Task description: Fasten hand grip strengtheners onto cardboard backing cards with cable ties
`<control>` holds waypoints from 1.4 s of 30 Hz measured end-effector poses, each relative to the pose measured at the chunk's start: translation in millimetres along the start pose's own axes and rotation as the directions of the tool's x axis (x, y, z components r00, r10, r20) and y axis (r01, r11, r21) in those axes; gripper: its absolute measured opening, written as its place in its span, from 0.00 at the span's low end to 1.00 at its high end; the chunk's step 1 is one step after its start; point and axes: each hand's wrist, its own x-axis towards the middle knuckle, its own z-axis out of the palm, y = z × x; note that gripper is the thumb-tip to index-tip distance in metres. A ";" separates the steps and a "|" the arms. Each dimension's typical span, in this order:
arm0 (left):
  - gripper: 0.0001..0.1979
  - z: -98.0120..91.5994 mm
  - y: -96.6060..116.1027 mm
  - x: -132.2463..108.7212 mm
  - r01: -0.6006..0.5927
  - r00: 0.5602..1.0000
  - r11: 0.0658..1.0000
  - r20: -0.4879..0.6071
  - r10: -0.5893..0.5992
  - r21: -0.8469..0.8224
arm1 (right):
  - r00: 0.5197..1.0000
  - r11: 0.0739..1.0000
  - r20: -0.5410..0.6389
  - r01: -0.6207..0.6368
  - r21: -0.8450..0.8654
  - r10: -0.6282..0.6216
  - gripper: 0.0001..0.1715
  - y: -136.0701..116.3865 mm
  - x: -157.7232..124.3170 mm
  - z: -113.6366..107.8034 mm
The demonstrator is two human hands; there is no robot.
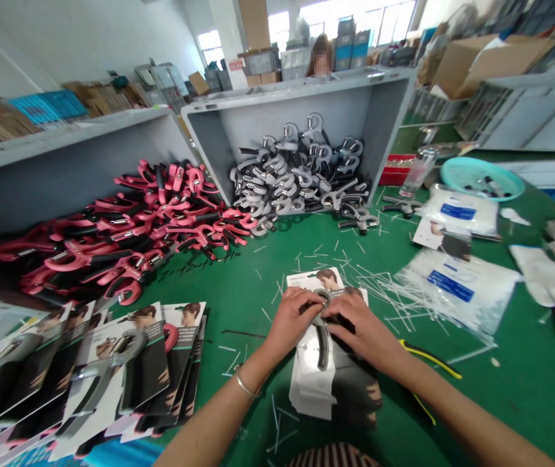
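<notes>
Both my hands meet over a grey hand gripper (323, 337) that lies on a stack of printed backing cards (314, 383) on the green table. My left hand (293, 319) has its fingers curled down onto the gripper's top loop. Pressed against the same loop from the right is my right hand (360, 327), fingers closed on it. A thin bracelet sits on my left wrist.
Red hand grippers (126, 227) lie heaped at left, grey ones (297, 178) fill a tipped grey crate (384, 110). Finished carded grippers (87, 370) lie at lower left. Bags of white ties (452, 285), cut tie ends, yellow-handled cutters (430, 358), a teal bowl (482, 178) and gloves (547, 279) lie right. A person sits behind the crate.
</notes>
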 end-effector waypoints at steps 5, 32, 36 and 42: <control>0.03 2.5 -3.1 0.3 0.018 0.999 0.999 -0.026 -0.019 -0.035 | 1.000 1.000 -0.010 0.005 0.020 -0.005 0.07 0.7 -7.5 -1.0; 0.03 3.8 -5.5 -2.6 -0.025 0.997 0.991 -0.077 0.015 -0.133 | 0.987 0.977 -0.026 -0.153 0.146 0.159 0.09 8.9 0.0 9.2; 0.03 4.5 -5.3 -2.8 -0.037 0.996 0.990 -0.084 0.026 -0.136 | 0.984 0.973 -0.040 -0.166 0.162 0.175 0.09 8.6 0.9 9.7; 0.03 0.1 -1.3 -7.9 -0.061 0.997 0.992 -0.047 0.056 -0.109 | 0.977 0.969 -0.086 -0.176 0.173 0.193 0.10 11.4 1.9 13.7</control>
